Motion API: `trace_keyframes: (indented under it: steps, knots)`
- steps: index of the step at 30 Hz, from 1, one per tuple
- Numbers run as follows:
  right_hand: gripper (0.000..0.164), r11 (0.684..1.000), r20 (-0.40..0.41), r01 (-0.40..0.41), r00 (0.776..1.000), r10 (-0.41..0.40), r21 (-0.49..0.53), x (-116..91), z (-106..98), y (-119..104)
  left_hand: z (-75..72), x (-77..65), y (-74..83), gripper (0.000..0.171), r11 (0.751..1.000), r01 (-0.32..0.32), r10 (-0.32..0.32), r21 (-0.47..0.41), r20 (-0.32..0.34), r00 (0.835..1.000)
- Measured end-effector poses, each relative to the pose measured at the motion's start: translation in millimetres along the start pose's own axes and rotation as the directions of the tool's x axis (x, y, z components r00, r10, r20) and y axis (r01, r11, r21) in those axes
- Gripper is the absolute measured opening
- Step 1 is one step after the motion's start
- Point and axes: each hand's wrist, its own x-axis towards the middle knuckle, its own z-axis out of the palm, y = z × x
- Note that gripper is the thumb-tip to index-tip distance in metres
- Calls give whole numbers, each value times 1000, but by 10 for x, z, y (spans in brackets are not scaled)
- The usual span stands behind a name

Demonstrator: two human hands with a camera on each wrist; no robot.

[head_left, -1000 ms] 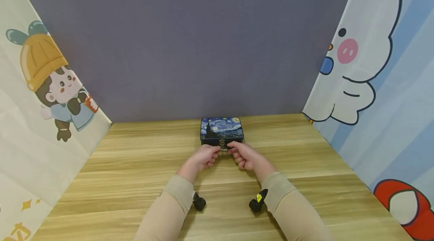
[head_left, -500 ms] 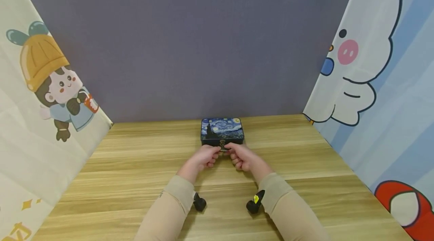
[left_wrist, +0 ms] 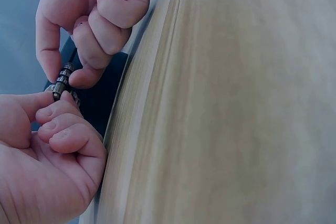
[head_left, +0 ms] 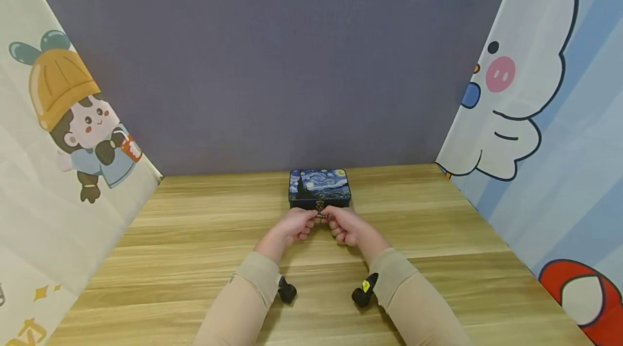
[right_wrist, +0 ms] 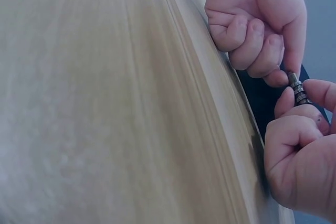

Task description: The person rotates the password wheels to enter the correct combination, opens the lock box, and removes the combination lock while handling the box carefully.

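two hands meet at the front of the painted box [head_left: 319, 188], which sits on the worktop [head_left: 194, 238]. left hand [head_left: 291, 225] and right hand [head_left: 348, 225] both pinch the small combination lock [left_wrist: 62, 81]; best to steady its body and turn one dial slowly.

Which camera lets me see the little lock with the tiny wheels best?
The left wrist view shows the lock best: its small ringed wheels are close up, pinched between the right hand and the left hand. The right wrist view shows it partly hidden by fingertips. In the head view it is a speck at the box.
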Motion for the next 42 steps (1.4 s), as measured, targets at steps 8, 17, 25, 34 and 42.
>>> trace_keyframes:
  steps: [8,17,25,34,42]
  knots:
    - [22,1000,32,0,1000,0,1,-22,8,-5,8,-16,3,29,1000,4,-4,2,10,1000]
    - [19,1000,-11,4,1000,-4,3,-25,39,0,13,-27,9,29,1000,0,0,9,17,1000]
    - [18,1000,-20,10,1000,-10,0,-29,56,-4,29,-64,33,29,1000,2,-2,15,6,1000]
    - [17,1000,-33,6,999,-6,5,-29,60,-12,30,-59,31,30,1000,5,-5,16,7,1000]
    - [18,1000,-41,8,999,-8,3,-37,58,-17,18,-36,11,29,1000,8,-8,20,4,1000]
